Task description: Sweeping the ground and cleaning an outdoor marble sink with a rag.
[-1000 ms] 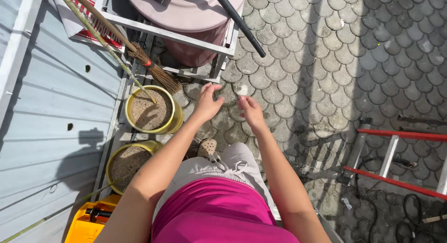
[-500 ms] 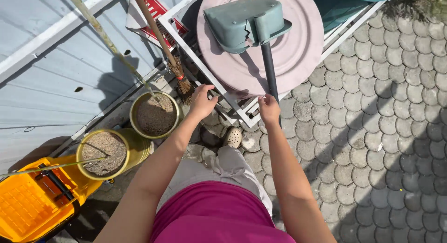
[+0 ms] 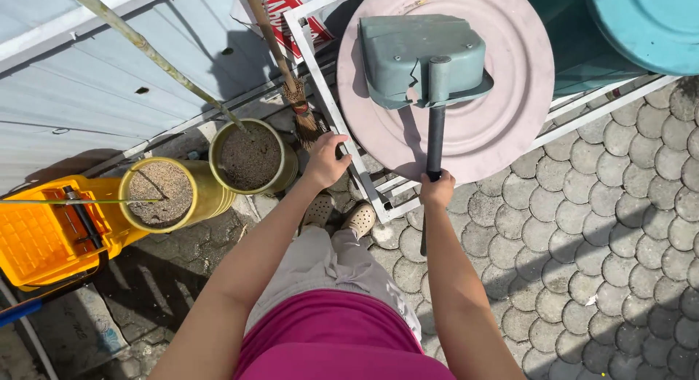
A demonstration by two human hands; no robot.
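Note:
My right hand (image 3: 437, 188) grips the black handle of a grey-green dustpan (image 3: 422, 60). The pan lies on a round pink bin lid (image 3: 502, 111). My left hand (image 3: 325, 160) rests on the corner of a white metal frame (image 3: 331, 111) that surrounds the pink bin. Just beyond my left hand a straw broom (image 3: 302, 114) leans with its wooden stick running up and out of view.
Two yellow buckets of sand (image 3: 251, 156) (image 3: 160, 194) hold thin poles at the left. A yellow mop bucket (image 3: 51, 231) sits at the far left by a grey panelled wall (image 3: 87, 81). A teal barrel (image 3: 648, 23) stands at the top right. Scalloped paving stones (image 3: 597, 256) cover the ground.
The view has swung right, from a red ladder on the paving to the pink lid. My right hand has closed on the dustpan handle. My left hand has settled on the white frame.

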